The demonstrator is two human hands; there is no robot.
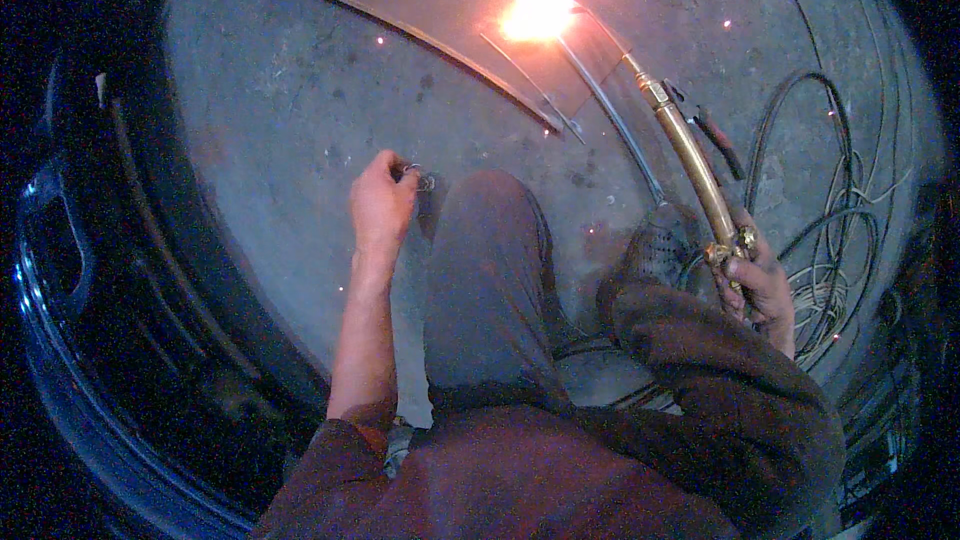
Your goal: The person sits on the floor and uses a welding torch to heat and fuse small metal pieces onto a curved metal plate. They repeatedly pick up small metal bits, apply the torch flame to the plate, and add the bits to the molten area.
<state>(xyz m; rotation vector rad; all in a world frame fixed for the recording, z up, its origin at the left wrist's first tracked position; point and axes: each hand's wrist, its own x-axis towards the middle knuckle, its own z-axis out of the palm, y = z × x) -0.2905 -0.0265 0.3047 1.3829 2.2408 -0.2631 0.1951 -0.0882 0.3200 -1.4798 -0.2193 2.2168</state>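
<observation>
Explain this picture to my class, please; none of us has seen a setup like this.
There is no robot here: these are a person's own bare hands. A wide fisheye camera on the person's head looks down, so left is their left, and straight edges bend near the rim.

The right hand grips a brass torch, with a bright glare at its far tip. The left hand holds a small metallic thing, too unclear to name.

On the floor lie a flat sheet and, to the right, coiled cables.
</observation>
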